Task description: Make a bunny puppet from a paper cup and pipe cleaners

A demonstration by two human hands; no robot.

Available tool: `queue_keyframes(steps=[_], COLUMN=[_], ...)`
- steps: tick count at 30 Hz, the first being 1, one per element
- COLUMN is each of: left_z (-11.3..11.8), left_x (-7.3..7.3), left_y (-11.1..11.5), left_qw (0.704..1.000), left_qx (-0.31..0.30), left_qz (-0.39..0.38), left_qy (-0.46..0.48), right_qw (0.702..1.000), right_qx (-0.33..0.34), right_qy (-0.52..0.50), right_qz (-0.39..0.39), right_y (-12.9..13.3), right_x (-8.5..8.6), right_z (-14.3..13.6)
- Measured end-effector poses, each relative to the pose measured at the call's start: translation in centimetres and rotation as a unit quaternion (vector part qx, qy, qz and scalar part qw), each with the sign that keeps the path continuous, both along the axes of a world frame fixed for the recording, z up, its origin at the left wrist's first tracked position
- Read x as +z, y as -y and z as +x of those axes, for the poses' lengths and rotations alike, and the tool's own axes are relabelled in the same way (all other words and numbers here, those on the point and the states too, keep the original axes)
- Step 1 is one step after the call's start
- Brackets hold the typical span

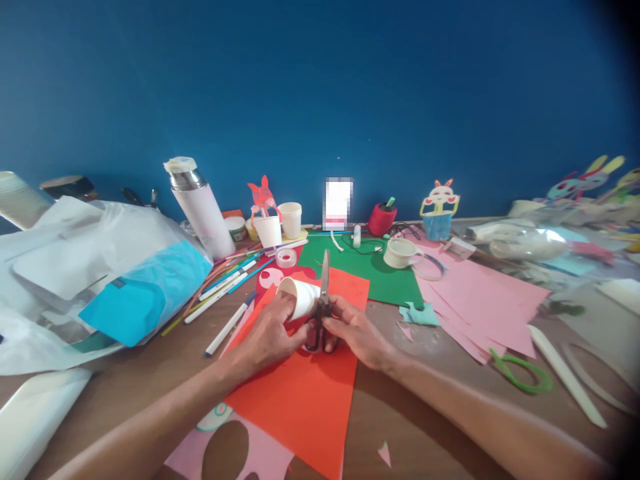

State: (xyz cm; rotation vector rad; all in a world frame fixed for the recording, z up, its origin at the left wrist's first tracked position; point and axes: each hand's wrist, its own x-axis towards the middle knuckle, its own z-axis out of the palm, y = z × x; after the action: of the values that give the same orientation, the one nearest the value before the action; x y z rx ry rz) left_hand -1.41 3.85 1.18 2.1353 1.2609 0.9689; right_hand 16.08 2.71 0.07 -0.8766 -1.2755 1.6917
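Note:
My left hand (273, 331) grips a white paper cup (300, 298) lying on its side, with fingers inside its open mouth, which faces left. Black-handled scissors (325, 287) point upward, away from me, at the cup's right end. My right hand (357, 333) has its fingers closed round the scissor handles. The left thumb reaches close to the handles too. Both hands are above an orange sheet (300, 400), and the cup hides whether the blades touch it.
A flask (203, 213) and plastic bag (115, 267) stand left, beside scattered pens (227, 327). Pink sheets (480, 300), a mug (400, 253) and a green loop (523, 380) lie right. Behind are a green sheet (360, 273), tape roll (286, 258) and decorated cups (437, 225).

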Motion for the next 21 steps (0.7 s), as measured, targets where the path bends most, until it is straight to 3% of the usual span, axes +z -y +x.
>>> queue_keyframes(steps=[9,21], left_z=[0.1,0.4], left_x=[0.3,0.7], left_y=[-0.1,0.5], left_qw=[0.998,0.997], left_qx=[-0.019,-0.02], left_qz=[0.006,-0.007], left_qy=[-0.054,-0.068], right_qw=[0.999,0.993], right_qx=[-0.011,-0.052], right_qy=[0.04,0.087], right_qz=[0.005,0.06], right_y=[0.0,-0.2], right_x=[0.5,-0.7], right_z=[0.2,-0.1])
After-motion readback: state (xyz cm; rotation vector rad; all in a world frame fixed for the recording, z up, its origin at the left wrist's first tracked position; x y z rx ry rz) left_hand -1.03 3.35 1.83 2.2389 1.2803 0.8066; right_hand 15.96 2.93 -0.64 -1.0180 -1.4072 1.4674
